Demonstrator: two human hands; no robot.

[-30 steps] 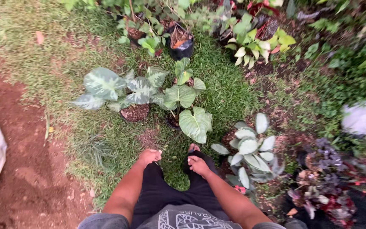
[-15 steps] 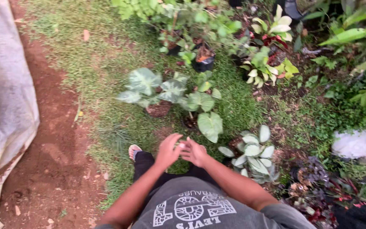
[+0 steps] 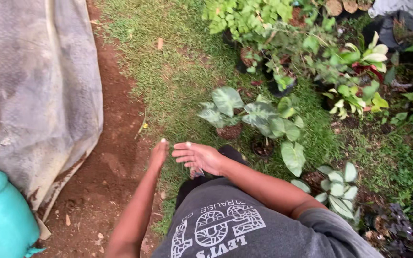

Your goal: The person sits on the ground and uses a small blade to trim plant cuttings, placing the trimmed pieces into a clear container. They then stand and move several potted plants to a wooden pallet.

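My left hand [image 3: 158,154] hangs in front of me over the edge of the grass, fingers together and holding nothing. My right hand [image 3: 198,156] is spread palm-up just beside it, fingers apart and bare, the two hands almost touching. Right beyond them stand two potted plants with broad pale-green leaves, one in a brown pot [image 3: 229,130] and one in a dark pot [image 3: 263,148]. My grey printed shirt and dark trousers fill the bottom of the view.
A grey tarpaulin [image 3: 34,91] covers something on the left, with a turquoise container [image 3: 1,220] below it. A bare dirt path [image 3: 115,162] runs between tarpaulin and grass. More potted plants [image 3: 354,71] crowd the right and far side.
I have turned and shifted left: the tarpaulin and dirt path came into view. My hands rose from my knees, met, and now the right one is spread beside the left.
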